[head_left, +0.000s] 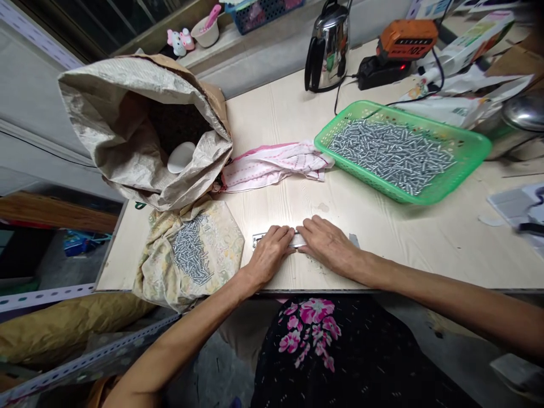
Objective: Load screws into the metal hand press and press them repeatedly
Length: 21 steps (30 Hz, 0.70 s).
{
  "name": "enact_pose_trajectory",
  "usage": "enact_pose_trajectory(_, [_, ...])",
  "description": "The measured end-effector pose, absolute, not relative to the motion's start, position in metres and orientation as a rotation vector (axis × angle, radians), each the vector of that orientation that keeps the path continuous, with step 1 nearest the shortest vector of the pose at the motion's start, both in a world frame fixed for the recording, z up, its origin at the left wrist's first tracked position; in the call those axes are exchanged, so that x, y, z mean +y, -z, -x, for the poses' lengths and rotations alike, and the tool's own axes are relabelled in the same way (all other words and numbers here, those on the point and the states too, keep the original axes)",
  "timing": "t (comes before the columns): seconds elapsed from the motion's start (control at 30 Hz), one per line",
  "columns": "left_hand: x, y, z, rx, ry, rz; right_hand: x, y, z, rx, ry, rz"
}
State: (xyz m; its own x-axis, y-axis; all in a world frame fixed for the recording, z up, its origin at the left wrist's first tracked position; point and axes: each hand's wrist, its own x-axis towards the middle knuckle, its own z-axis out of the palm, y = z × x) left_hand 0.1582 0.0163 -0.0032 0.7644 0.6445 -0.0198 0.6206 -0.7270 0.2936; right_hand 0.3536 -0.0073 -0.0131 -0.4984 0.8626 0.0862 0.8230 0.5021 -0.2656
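Note:
A narrow silver metal bar (298, 239) lies on the table near its front edge, and both hands are on it. My left hand (271, 252) is closed over its left part, fingers bent and thumb along the near side. From the right, my right hand (326, 245) grips it the same way, a short gap between the two sets of fingertips. Whether small pieces are under the fingers is hidden. Left of my hands, a heap of small silver metal pieces (191, 249) rests on a patterned cloth (227, 235). More such pieces fill a green plastic basket (465, 164) at the right.
A large open paper-like sack (102, 107) with a white scoop-like piece (182, 157) inside stands at the back left. Beside it lies a pink-and-white towel (272, 165). Behind are a steel kettle (334, 48) and an orange battery (406, 39) on a black charger (378, 72).

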Motion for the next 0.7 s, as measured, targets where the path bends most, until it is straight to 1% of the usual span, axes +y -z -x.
enact_pose_trajectory(0.1, [-0.002, 0.015, -0.153, 0.979, -0.281, -2.732, 0.002, 0.006, -0.366, -2.552, -0.349, 1.407])
enact_pose_trajectory(0.17, [-0.018, 0.022, -0.154, 0.972, -0.326, -2.735, 0.011, 0.007, -0.373, -2.570, -0.372, 1.390])
enact_pose_trajectory(0.37, [-0.050, 0.030, -0.166, 0.969, -0.405, -2.692, 0.054, 0.019, -0.383, -2.610, -0.293, 1.318])
enact_pose_trajectory(0.53, [-0.050, 0.027, -0.168, 0.998, -0.451, -2.630, 0.071, -0.003, -0.366, -2.645, -0.200, 1.295])
enact_pose_trajectory(0.6, [-0.050, 0.026, -0.168, 0.989, -0.442, -2.613, 0.063, -0.015, -0.344, -2.660, -0.175, 1.178])
enact_pose_trajectory(0.7, [-0.052, 0.028, -0.167, 1.009, -0.424, -2.548, 0.045, -0.024, -0.302, -2.783, -0.201, 0.849])
